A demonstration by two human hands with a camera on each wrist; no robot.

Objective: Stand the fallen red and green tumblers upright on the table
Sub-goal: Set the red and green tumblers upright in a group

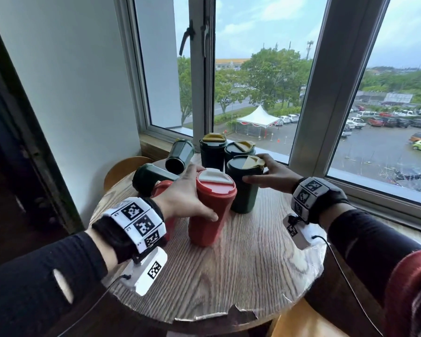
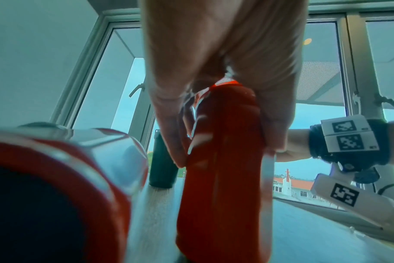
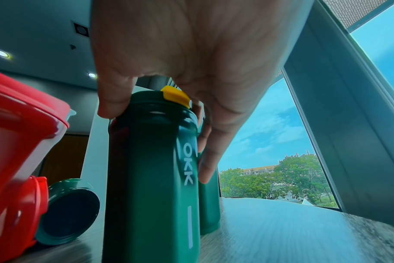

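round wooden table (image 1: pixel 241 271) by a big window (image 1: pixel 258 76), seen from above w/ both arms reaching in. on it, a cluster of tumblers. nearest the viewer, a red tumbler (image 1: pixel 210 210) w/ a white-flapped lid stands a bit tilted, base on the tabletop; left hand (image 1: pixel 187 194) is wrapped round its upper body, thumb on the near side, fingers round the far side by the lid. just right of it and touching or nearly so, a dark green tumbler (image 1: pixel 244 184) w/ a yellow flap stands upright; right hand (image 1: pixel 274 175) grasps it near the lid, thumb on the front, fingers curved round the back. behind that, 2 more green tumblers (image 1: pixel 213 154) stand upright close together. to the left, 2 green tumblers lie on their sides (image 1: pixel 179 155), dark bases facing the viewer. a second red tumbler (image 1: pixel 162 190) lies fallen under the left wrist, mostly hidden. both wrists wear black bands w/ square marker tags (image 1: pixel 137 222).
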